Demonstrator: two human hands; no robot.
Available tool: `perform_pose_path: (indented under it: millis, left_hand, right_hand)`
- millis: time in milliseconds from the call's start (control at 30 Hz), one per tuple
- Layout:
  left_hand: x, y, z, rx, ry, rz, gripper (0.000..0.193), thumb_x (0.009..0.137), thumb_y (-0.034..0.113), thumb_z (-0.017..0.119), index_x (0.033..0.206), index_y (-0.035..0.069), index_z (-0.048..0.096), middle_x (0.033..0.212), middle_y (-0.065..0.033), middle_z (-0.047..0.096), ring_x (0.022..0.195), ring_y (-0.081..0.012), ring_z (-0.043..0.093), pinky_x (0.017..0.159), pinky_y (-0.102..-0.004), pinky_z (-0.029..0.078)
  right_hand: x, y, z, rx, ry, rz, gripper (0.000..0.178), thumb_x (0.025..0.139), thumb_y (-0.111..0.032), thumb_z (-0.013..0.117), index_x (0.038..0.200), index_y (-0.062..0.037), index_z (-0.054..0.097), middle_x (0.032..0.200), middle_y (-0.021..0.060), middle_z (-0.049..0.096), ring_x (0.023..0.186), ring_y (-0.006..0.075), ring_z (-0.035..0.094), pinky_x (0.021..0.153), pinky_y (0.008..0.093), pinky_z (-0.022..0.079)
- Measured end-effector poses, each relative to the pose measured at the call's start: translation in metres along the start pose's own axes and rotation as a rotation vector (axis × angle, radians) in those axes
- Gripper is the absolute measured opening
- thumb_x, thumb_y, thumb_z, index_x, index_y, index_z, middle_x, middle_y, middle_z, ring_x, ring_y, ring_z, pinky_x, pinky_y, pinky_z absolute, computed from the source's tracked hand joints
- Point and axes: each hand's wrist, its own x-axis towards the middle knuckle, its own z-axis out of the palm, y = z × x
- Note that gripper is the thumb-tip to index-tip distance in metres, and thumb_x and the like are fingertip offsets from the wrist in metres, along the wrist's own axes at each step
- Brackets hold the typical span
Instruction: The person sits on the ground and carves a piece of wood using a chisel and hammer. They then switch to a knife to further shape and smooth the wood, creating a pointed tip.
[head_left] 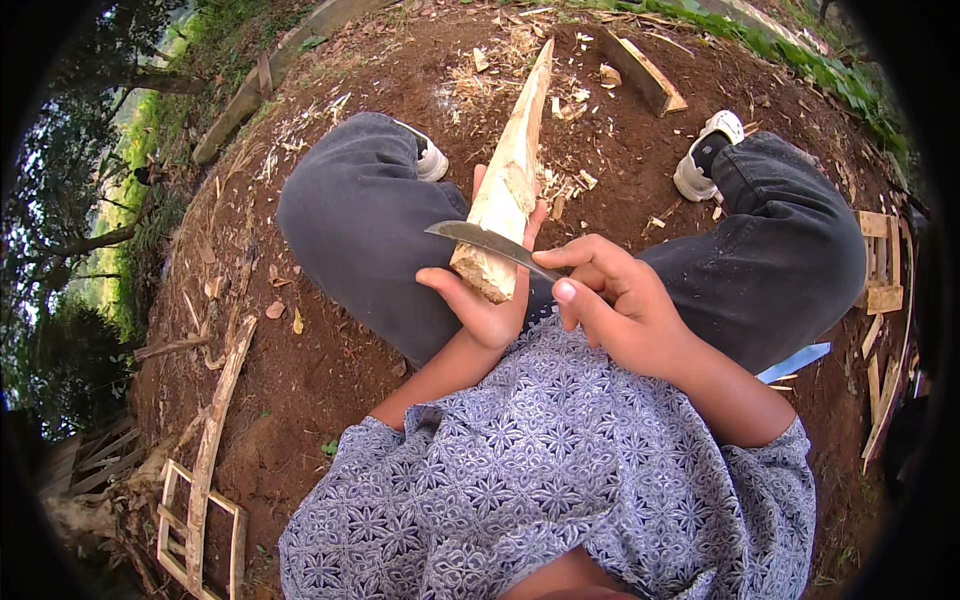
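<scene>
A long, pale piece of wood (pixel 508 195), roughly carved, points away from me between my knees. Its far end narrows to a tip and its near end is blunt and rough. My left hand (pixel 490 305) cups it from below near the blunt end, thumb on the left side and fingers showing past the right edge. In my right hand (pixel 620 305) is a knife (pixel 485 238), pinched between thumb and fingers. The curved dark blade lies across the top of the wood, its tip toward the left. The knife's handle is mostly hidden in my fingers.
Wood chips (pixel 570 190) litter the brown soil ahead. A cut plank (pixel 650 80) lies beyond, near my right shoe (pixel 705 155). At left are a long wooden strip (pixel 215 445) and a wooden frame (pixel 240 545); wooden pieces (pixel 880 262) lie at right.
</scene>
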Motion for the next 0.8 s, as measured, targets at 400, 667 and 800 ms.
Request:
perform_pose_path:
  millis: [400,667,800]
  left_hand:
    - [-0.005,0.005,-0.011,0.001,0.023,0.022,0.116,0.087,0.092,0.016,0.166,0.009,0.002,0.174,-0.0071,0.008,0.158,-0.0312,0.015,0.126,-0.0558,0.021]
    - [-0.008,0.008,-0.002,0.095,0.076,0.063,0.110,0.091,0.087,0.011,0.165,0.006,0.010,0.172,-0.0103,0.013,0.158,-0.0305,0.017,0.127,-0.0579,0.019]
    - [-0.007,0.007,0.001,0.072,0.104,0.066,0.111,0.092,0.088,0.013,0.165,0.005,0.009,0.172,-0.0107,0.014,0.159,-0.0301,0.014,0.128,-0.0558,0.017]
  right_hand:
    - [0.005,0.016,0.023,-0.210,-0.027,-0.295,0.039,0.101,-0.012,0.057,0.139,-0.0029,0.054,0.100,0.0157,0.068,0.085,0.0201,0.066,0.075,0.0355,0.050]
    - [-0.001,0.020,0.022,-0.360,0.000,-0.293,0.047,0.097,-0.006,0.055,0.145,-0.0024,0.053,0.124,0.0223,0.065,0.113,0.0309,0.065,0.096,0.0396,0.049]
    - [-0.007,0.015,0.033,-0.320,0.052,-0.305,0.042,0.098,-0.005,0.053,0.140,-0.0021,0.056,0.119,0.0205,0.066,0.100,0.0289,0.067,0.090,0.0389,0.051]
